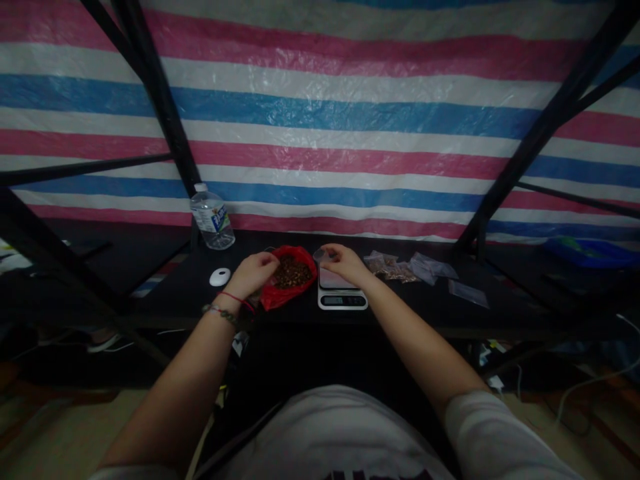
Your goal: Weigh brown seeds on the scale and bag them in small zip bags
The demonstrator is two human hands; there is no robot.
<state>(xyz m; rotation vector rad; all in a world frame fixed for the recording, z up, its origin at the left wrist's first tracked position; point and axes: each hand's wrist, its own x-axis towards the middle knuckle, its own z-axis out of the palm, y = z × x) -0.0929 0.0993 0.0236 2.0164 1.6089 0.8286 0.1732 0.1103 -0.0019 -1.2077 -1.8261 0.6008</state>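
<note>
My left hand (257, 270) is at the left rim of a red plastic bag (295, 295), its fingertips pinched together. Whatever those fingertips hold, if anything, is too small to make out. Inside the bag lies a heap of small brown pieces (293, 272), like seeds or beans. Over a kitchen scale (343, 301) with a small display, my right hand (343, 262) grips a small clear round cup (319, 255) between thumb and fingers. That hand hides part of the weighing plate, and the cup's contents cannot be seen.
Right of the scale lie small clear bags with brown pieces (393, 268) and flat clear bags (433, 267), one apart (469, 293). A plastic bottle (213, 220) and white oval object (220, 277) stand left. Dark metal struts (170, 127) frame the black table; striped sheeting (340, 133) hangs behind.
</note>
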